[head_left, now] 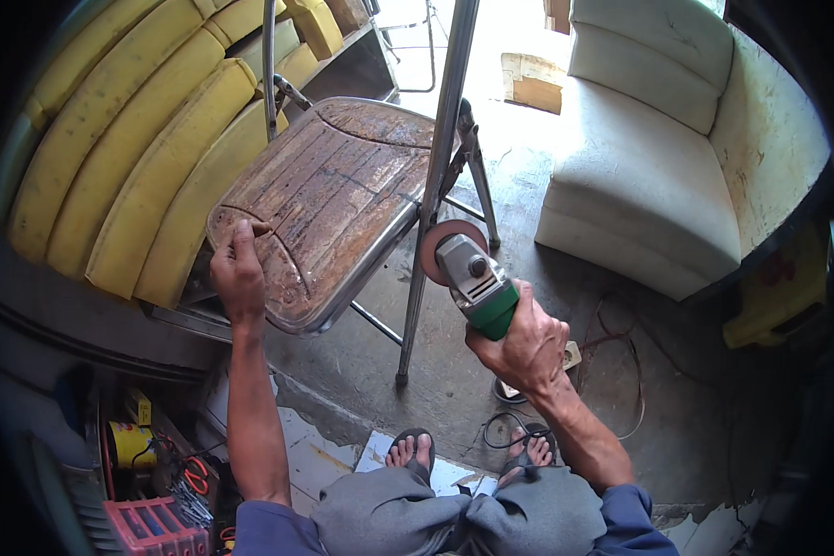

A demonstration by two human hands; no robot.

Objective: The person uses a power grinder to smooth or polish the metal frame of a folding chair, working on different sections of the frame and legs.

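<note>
A metal folding chair with a rusty brown seat (334, 190) stands in front of me. My left hand (239, 273) is closed on the near left edge of the seat, thumb on top. In my right hand (526, 341) is an angle grinder (477, 283) with a green body and grey head, gripped round the body. Its reddish-brown disc (454, 248) is beside the chair's right-hand metal leg (426, 222); whether they touch I cannot tell. The disc's spin cannot be made out.
Yellow padded cushions (130, 157) are stacked at the left. A pale padded seat (639, 167) stands at the right. Cables (635, 371) and a power strip (570, 356) lie on the floor by my right forearm. Tools and a red plastic case (157, 526) sit at lower left.
</note>
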